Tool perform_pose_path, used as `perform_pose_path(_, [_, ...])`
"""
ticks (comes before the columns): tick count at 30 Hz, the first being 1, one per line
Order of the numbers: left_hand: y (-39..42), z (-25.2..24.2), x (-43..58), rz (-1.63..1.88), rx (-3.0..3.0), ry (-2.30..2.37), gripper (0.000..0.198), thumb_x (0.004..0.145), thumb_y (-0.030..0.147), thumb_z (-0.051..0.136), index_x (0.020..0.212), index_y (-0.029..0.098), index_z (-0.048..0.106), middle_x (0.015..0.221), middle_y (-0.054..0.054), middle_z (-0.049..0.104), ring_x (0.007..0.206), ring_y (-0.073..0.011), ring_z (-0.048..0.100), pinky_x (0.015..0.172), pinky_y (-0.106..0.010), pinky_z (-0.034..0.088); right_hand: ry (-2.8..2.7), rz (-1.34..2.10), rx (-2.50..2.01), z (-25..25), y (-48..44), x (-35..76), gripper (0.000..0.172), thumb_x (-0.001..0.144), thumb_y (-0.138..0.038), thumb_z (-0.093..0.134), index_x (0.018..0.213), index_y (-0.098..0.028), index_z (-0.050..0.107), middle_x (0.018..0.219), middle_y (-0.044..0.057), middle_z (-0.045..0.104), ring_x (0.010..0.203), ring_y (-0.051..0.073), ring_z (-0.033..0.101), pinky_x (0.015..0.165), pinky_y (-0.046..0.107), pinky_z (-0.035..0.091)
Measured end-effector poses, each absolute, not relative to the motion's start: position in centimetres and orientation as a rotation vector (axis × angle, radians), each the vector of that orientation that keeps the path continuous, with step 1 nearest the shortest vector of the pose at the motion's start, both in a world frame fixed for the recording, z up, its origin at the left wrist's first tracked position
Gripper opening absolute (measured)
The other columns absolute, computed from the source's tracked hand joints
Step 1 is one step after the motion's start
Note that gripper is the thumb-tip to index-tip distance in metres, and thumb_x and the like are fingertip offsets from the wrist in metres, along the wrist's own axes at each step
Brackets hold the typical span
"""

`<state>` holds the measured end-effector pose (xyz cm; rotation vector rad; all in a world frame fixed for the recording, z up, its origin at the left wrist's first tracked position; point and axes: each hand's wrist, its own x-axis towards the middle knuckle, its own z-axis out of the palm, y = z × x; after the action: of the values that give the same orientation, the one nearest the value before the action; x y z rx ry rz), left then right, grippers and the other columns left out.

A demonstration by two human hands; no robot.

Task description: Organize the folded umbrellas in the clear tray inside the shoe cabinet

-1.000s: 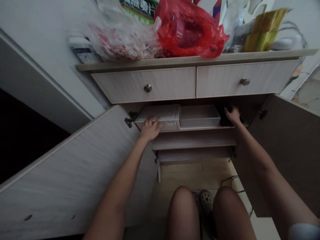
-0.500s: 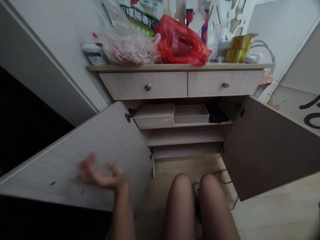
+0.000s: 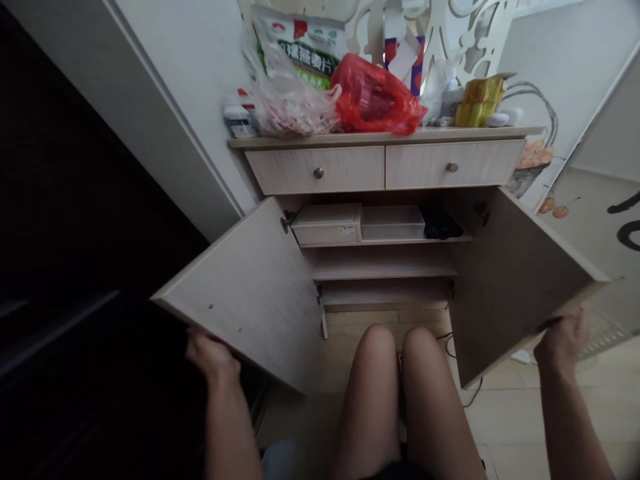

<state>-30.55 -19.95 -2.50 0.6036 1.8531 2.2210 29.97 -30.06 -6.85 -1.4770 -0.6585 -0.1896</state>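
My left hand (image 3: 213,353) is at the free edge of the left cabinet door (image 3: 250,293), its fingers curled round behind the wood and partly hidden. On the other side, my right hand (image 3: 563,339) grips the outer edge of the right cabinet door (image 3: 515,280); some of its fingers are out of sight behind the panel. Both doors stand swung outward from the pale wooden cabinet (image 3: 385,272). On the top shelf inside are a white drawer box (image 3: 327,230), a translucent bin (image 3: 393,228) and a black bundle (image 3: 441,224).
Two closed drawers with round knobs (image 3: 319,173) run above the doors. A red plastic bag (image 3: 373,97), an oat packet (image 3: 310,50), a clear bag and yellow tape rolls (image 3: 479,101) crowd the countertop. My knees (image 3: 380,360) are between the doors. A cable (image 3: 473,393) lies on the floor.
My left hand has gone from the left door's inner face to its edge. My right hand has come into view at the right door. Both doors have swung somewhat inward.
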Motion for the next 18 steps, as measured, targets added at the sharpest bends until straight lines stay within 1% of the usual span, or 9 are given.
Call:
perform_pose_path(1, [-20.2, -3.3, -29.5, 2.226, 0.65, 1.865, 0.032, 0.08, 0.046, 0.047, 0.091, 0.023, 0.066, 0.104, 0.001, 0.075, 0.108, -0.0277, 0.066, 0.1, -0.048, 0.051, -0.678, -0.185, -1.495, -6.7, -30.1, 28.6, 0.063, 0.093, -0.066, 0.031, 0.121, -0.022, 0.066, 0.105, 0.014, 0.069, 0.094, 0.031, 0.064, 0.08, 0.051, 0.05])
perform_pose_path(3, [-20.5, -4.9, -27.0, 2.223, 0.819, 1.898, 0.037, 0.077, 0.047, 0.052, 0.093, 0.019, 0.069, 0.098, -0.003, 0.076, 0.102, -0.0281, 0.067, 0.096, -0.046, 0.052, -0.708, -0.14, -1.523, -6.1, -30.0, 25.9, 0.06, 0.092, -0.065, 0.04, 0.113, -0.017, 0.068, 0.096, 0.012, 0.07, 0.09, 0.028, 0.064, 0.082, 0.045, 0.05])
perform_pose_path(5, [-20.4, -6.1, -24.0, 2.171, 1.059, 1.891, 0.042, 0.078, 0.051, 0.055, 0.095, 0.016, 0.072, 0.094, -0.008, 0.077, 0.095, -0.0273, 0.069, 0.089, -0.041, 0.054, -0.844, -0.085, -1.507, -5.4, -29.3, 23.5, 0.057, 0.093, -0.063, 0.042, 0.11, -0.015, 0.069, 0.095, 0.012, 0.071, 0.09, 0.026, 0.065, 0.083, 0.041, 0.05])
perform_pose_path(7, [-19.4, -6.6, -20.5, 2.059, 1.306, 1.795, 0.043, 0.08, 0.052, 0.057, 0.095, 0.016, 0.074, 0.093, -0.011, 0.077, 0.089, -0.026, 0.071, 0.084, -0.037, 0.055, -0.995, -0.064, -1.46, -4.8, -27.8, 21.6, 0.052, 0.093, -0.06, 0.045, 0.106, -0.016, 0.07, 0.098, 0.012, 0.071, 0.091, 0.024, 0.066, 0.084, 0.038, 0.051])
perform_pose_path(8, [-18.7, -6.5, -18.7, 1.995, 1.423, 1.73, 0.042, 0.081, 0.051, 0.057, 0.095, 0.016, 0.075, 0.094, -0.012, 0.077, 0.087, -0.0255, 0.071, 0.082, -0.036, 0.056, -1.067, -0.051, -1.434, -4.6, -26.8, 20.7, 0.05, 0.093, -0.059, 0.045, 0.105, -0.017, 0.07, 0.099, 0.011, 0.072, 0.09, 0.023, 0.067, 0.083, 0.037, 0.051])
perform_pose_path(10, [-16.6, -5.8, -15.1, 1.855, 1.643, 1.612, 0.037, 0.085, 0.047, 0.058, 0.095, 0.016, 0.076, 0.094, -0.013, 0.077, 0.086, -0.0246, 0.072, 0.081, -0.034, 0.055, -1.177, -0.013, -1.409, -4.0, -24.3, 19.0, 0.049, 0.093, -0.059, 0.046, 0.104, -0.017, 0.07, 0.099, 0.011, 0.072, 0.085, 0.022, 0.068, 0.076, 0.034, 0.052])
perform_pose_path(13, [-12.9, -4.0, -10.4, 1.62, 1.873, 1.553, 0.026, 0.088, 0.035, 0.059, 0.095, 0.017, 0.076, 0.094, -0.012, 0.077, 0.085, -0.0226, 0.071, 0.08, -0.031, 0.052, -1.269, 0.058, -1.477, -2.8, -20.1, 16.5, 0.048, 0.095, -0.057, 0.044, 0.106, -0.018, 0.069, 0.095, 0.01, 0.074, 0.079, 0.021, 0.07, 0.068, 0.03, 0.051])
perform_pose_path(15, [-10.6, -2.8, -7.9, 1.472, 1.962, 1.595, 0.022, 0.09, 0.029, 0.06, 0.095, 0.016, 0.076, 0.092, -0.012, 0.077, 0.081, -0.021, 0.07, 0.077, -0.029, 0.049, -1.32, 0.079, -1.569, -1.8, -17.1, 14.8, 0.044, 0.096, -0.053, 0.044, 0.107, -0.019, 0.07, 0.093, 0.008, 0.075, 0.078, 0.021, 0.071, 0.068, 0.029, 0.048])
perform_pose_path(18, [-7.8, -1.4, -5.5, 1.301, 2.04, 1.671, 0.021, 0.093, 0.028, 0.059, 0.093, 0.015, 0.076, 0.091, -0.012, 0.077, 0.078, -0.019, 0.068, 0.074, -0.026, 0.044, -1.385, 0.088, -1.7, -0.3, -12.9, 12.8, 0.035, 0.098, -0.044, 0.046, 0.109, -0.021, 0.07, 0.098, 0.007, 0.075, 0.085, 0.021, 0.07, 0.069, 0.028, 0.045])
